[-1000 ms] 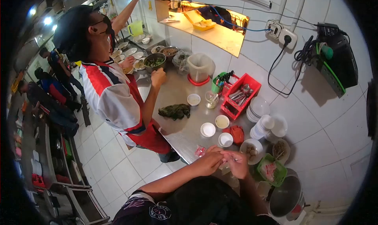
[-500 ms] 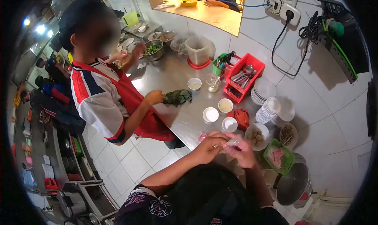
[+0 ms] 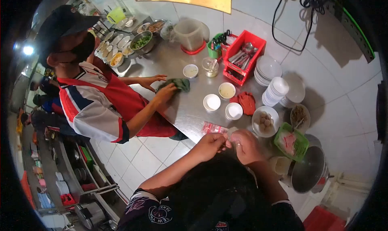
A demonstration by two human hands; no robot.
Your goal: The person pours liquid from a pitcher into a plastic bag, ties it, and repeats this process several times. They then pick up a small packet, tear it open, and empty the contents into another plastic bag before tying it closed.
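Observation:
At the near edge of the steel table point(image 3: 184, 110), my left hand point(image 3: 211, 147) and my right hand point(image 3: 246, 145) meet with curled fingers. A small piece of clear plastic, seemingly a bag point(image 3: 232, 131), is pinched between them; the fingers cover most of it. Just beyond my left hand lies a red-and-white printed plastic packet point(image 3: 213, 128). Two white bowls, a nearer bowl point(image 3: 233, 110) and a left bowl point(image 3: 211, 102), stand past my hands. A bowl of meatballs point(image 3: 264, 120) is to the right of them.
Across the table a co-worker in a red apron point(image 3: 133, 114) presses a green cloth point(image 3: 180, 85) on the steel. A red cutlery bin point(image 3: 244, 57), stacked bowls point(image 3: 275, 91), a red cloth point(image 3: 245, 102), a green basket point(image 3: 298, 147) and a large pot point(image 3: 309, 170) stand rightward.
My hands have drawn together, fingers curling tighter around the plastic. The co-worker has put both hands near the green cloth, now bunched on the table. My view has shifted.

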